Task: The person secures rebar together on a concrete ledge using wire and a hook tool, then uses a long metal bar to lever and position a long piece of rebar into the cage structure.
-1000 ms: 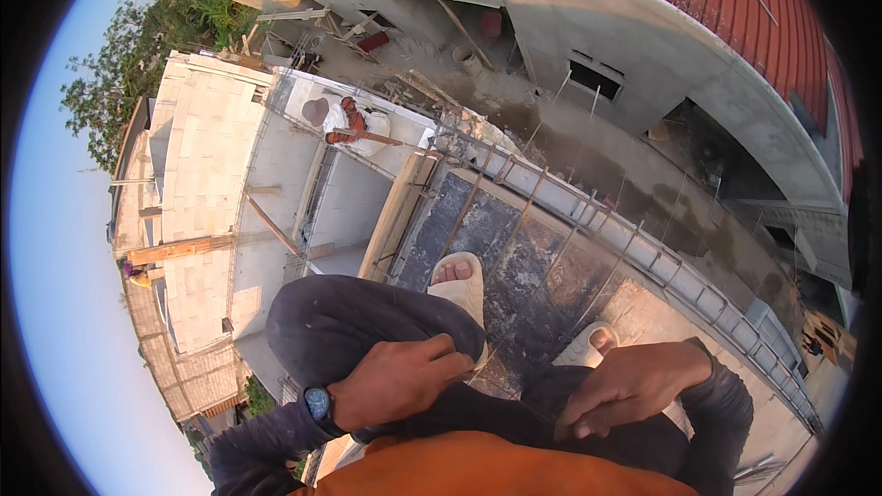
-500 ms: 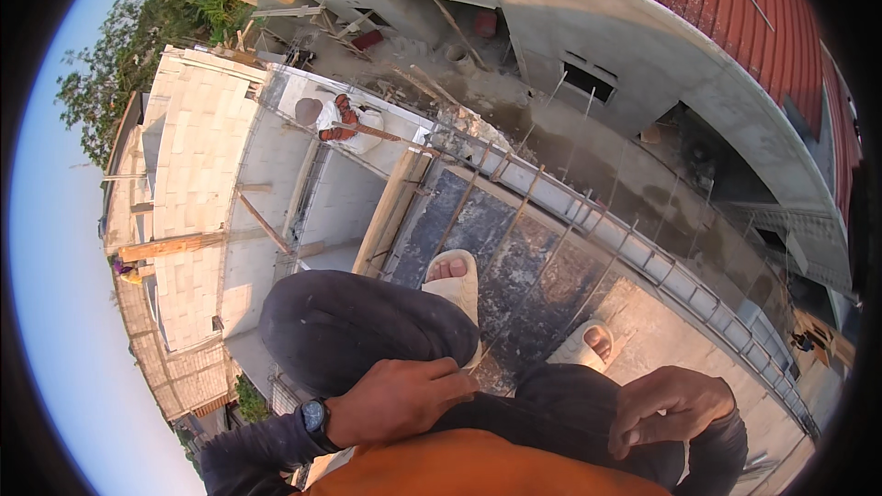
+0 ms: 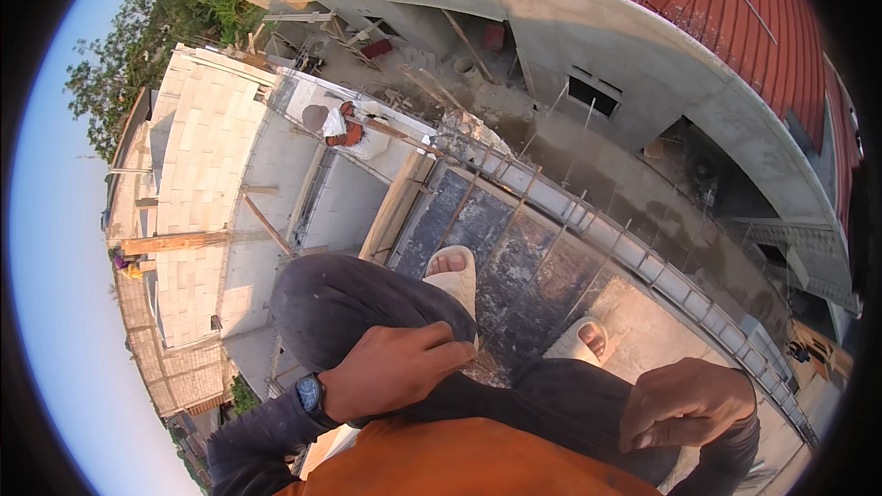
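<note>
My left hand (image 3: 395, 369), with a watch at its wrist, rests by my dark trouser leg (image 3: 335, 308), fingers curled; what they hold, if anything, is hidden. My right hand (image 3: 687, 402) is curled beside my other leg, low at the right, thumb near bent fingers; its contents are hidden. Below are my sandaled feet (image 3: 450, 271) on a stained dark board (image 3: 464, 220) crossed by thin steel bars, with a lighter board (image 3: 657, 317) to the right.
A steel rebar cage (image 3: 606, 239) runs along the edge above a wet passage (image 3: 634, 193). Beyond stands a grey building with a red roof (image 3: 671, 0). A person in white (image 3: 358, 142) crouches on a ledge ahead, beside timber beams (image 3: 395, 207) and block walls (image 3: 202, 156).
My right hand has shifted to the right and away from my knee. My left hand has moved slightly. The person ahead has changed arm position a little.
</note>
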A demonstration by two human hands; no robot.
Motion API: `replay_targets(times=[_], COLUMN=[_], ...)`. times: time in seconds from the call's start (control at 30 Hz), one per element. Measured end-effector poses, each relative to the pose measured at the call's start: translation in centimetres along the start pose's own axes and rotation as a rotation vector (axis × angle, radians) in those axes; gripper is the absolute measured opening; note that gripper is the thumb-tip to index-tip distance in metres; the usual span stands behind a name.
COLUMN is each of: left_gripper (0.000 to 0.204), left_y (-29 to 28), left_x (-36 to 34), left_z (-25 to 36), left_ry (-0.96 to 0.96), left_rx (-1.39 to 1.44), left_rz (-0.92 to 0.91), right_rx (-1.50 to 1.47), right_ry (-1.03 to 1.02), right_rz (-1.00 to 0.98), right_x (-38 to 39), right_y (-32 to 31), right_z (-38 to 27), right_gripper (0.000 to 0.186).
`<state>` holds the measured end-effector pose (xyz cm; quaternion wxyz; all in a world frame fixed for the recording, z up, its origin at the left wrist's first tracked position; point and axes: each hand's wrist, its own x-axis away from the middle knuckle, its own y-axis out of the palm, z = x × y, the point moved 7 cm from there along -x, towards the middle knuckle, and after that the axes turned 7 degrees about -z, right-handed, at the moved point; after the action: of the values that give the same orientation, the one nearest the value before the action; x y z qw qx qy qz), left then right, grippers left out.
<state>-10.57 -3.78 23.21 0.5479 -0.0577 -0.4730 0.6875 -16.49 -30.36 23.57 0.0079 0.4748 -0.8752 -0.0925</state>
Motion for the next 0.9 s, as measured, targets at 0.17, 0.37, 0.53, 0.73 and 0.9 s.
replay_targets(times=[0.17,0.37,0.53,0.73,0.9], left_gripper=[0.026,0.024,0.021,0.016,0.021], left_y=[-0.2,-3.3,-3.4,-1.6,-4.3], left_x=[-0.3,-0.3,-0.5,-0.3,0.1], left_z=[0.6,-0.7,-1.7,-1.3,-0.8], left_ry=[-0.053,-0.05,-0.12,-0.139,-0.118], left_rx=[-0.05,-0.135,-0.084,-0.024,-0.112], left_rz=[0.061,0.306,0.201,0.057,0.273], right_rx=[1.06,0.455,-0.012,1.136,1.014], right_ry=[0.53,0.46,0.115,0.342,0.613], right_rz=[0.637,0.017,0.219,0.95,0.597], right_x=[3.0,2.4,3.3,5.7,5.7], right_y=[-2.6,1.4,1.1,-2.9,-2.1], right_z=[1.8,3.4,-0.3,-1.6,2.8], right_gripper=[0.009,0.013,0.025,0.011,0.015])
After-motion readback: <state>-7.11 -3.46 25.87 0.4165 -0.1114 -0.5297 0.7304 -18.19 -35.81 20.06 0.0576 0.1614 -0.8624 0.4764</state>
